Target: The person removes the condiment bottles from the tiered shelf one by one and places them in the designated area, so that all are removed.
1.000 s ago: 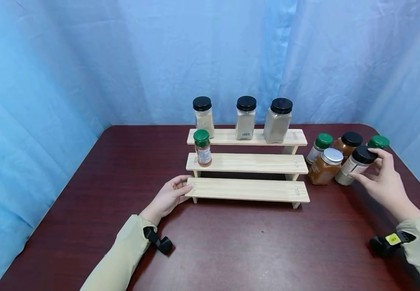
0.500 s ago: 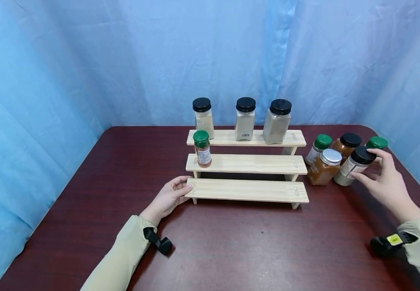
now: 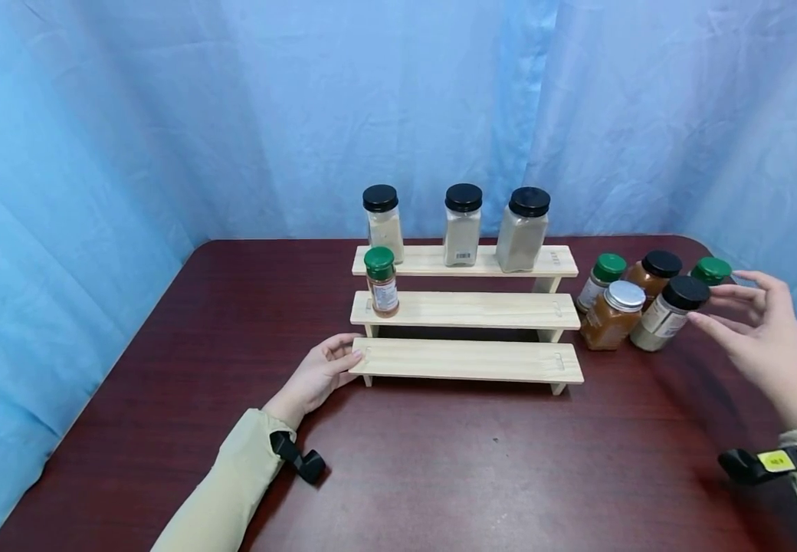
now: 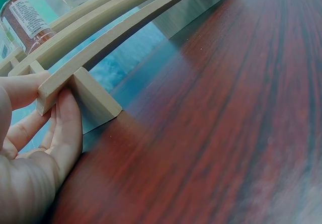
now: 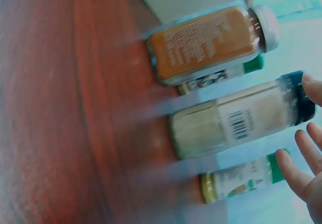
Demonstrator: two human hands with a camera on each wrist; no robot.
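My left hand [image 3: 313, 377] pinches the left end of the lowest step of a three-tier wooden shelf rack [image 3: 467, 360], thumb above and fingers below, as the left wrist view shows at the shelf end [image 4: 55, 85]. My right hand [image 3: 767, 345] is at the right, fingers spread apart. Its thumb overlaps the black lid of a jar of pale powder [image 5: 229, 118], and its other fingers are by a green-capped spice jar [image 3: 710, 270] behind. In front of the rack's right side stands an orange-brown spice jar with a silver lid [image 3: 611, 318].
Three black-lidded jars, one of them a square jar [image 3: 523, 234], stand on the top tier. A green-capped red spice jar [image 3: 383, 287] is on the middle tier's left. Another green-capped jar [image 3: 598, 284] and a black-lidded brown jar [image 3: 657, 272] crowd the right cluster. Blue curtains [image 3: 302, 115] surround the table.
My right hand has let go of the black-lidded jar and moved right, its fingers now spread toward the green-capped jar. My left hand keeps its grip on the rack.
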